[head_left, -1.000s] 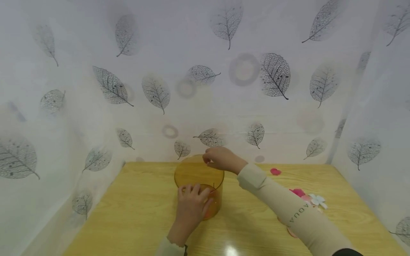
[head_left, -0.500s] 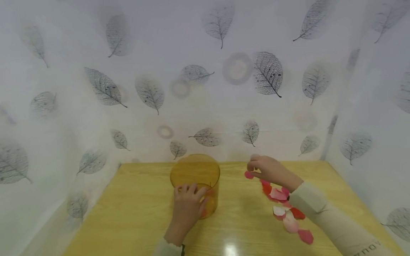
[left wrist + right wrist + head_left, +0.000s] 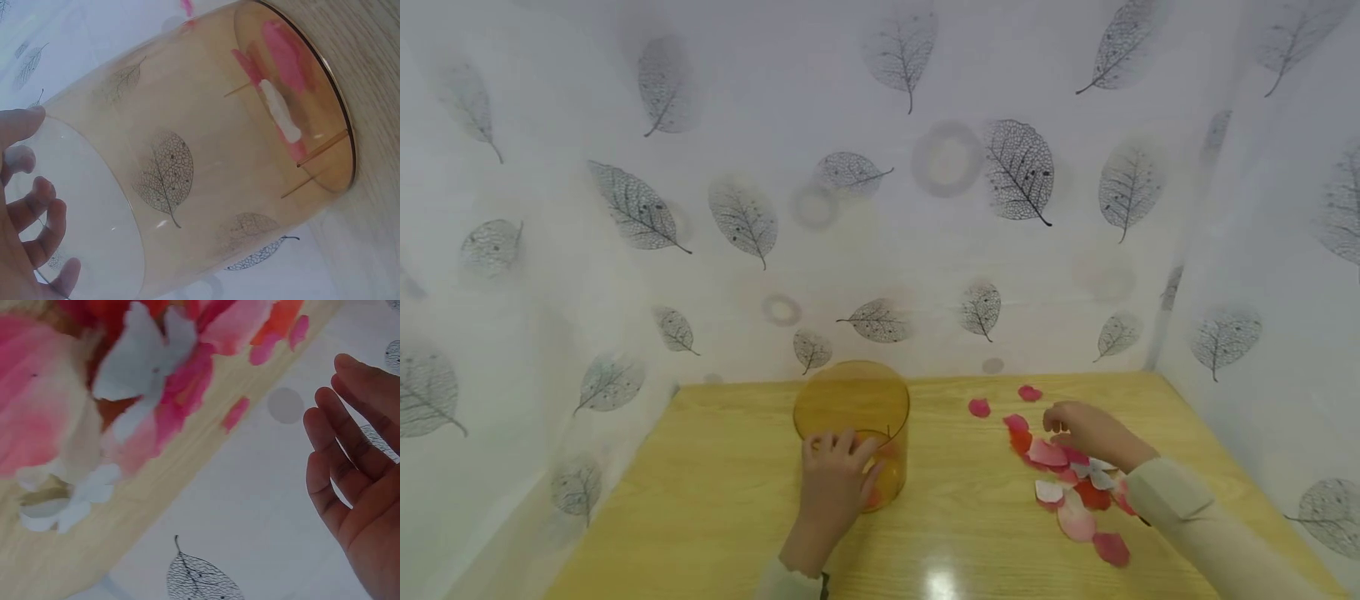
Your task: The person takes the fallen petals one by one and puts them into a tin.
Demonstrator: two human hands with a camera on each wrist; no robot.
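Observation:
A clear amber cylindrical container (image 3: 852, 392) stands upright on the wooden table. My left hand (image 3: 835, 483) holds its near rim, with fingers hooked over the edge. Through the wall in the left wrist view, pink petals (image 3: 286, 59), a white piece (image 3: 279, 111) and thin sticks (image 3: 322, 149) show at the bottom. To the right, my right hand (image 3: 1093, 433) hovers over a loose heap of petals in pink, red and white. The right wrist view has this hand empty, its fingers loosely bent, apart from the white flower (image 3: 140, 365) and the large pink petal (image 3: 37, 394).
Two small pink petals, a left one (image 3: 979, 407) and a farther one (image 3: 1030, 392), lie apart near the table's back edge. A dark pink petal (image 3: 1111, 548) is nearest the front. Pale leaf-patterned sheeting (image 3: 880, 250) walls in the table (image 3: 715, 500) behind and at both sides.
My right hand has moved from above the container to the right, past the small pink petal, to the petal heap. The left hand stays on the rim. The head view has shifted slightly.

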